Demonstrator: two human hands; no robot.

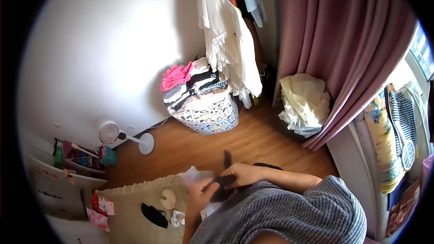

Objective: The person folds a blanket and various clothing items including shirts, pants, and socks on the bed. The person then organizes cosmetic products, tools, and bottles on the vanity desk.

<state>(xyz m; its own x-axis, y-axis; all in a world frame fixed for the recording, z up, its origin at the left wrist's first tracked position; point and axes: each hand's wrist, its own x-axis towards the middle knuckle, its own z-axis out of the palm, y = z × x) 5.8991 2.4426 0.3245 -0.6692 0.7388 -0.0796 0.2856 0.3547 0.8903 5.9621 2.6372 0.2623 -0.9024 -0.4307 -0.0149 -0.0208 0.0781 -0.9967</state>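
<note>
Okay so both hands were busy with the same dark item, held up in front of a grey ribbed top. The left hand was wrapped around one side of it, pretty motion-blurred, and the right hand had a grip on the other side, with a dark strip poking up past the fingers. Way too smeary to tell exactly what the thing was, tbh.

Over toward the left was a beige cover with a ruffled edge. A black piece lay on it, with a rounded beige piece and a small crumpled white piece near it. Some red and pink packets were at the far-left side.

On the wooden floor stood a white fan and a patterned basket piled with folded clothes, bright pink cloth on top. White garments hung right by it, and a cream bundle sat beside the mauve curtain.
</note>
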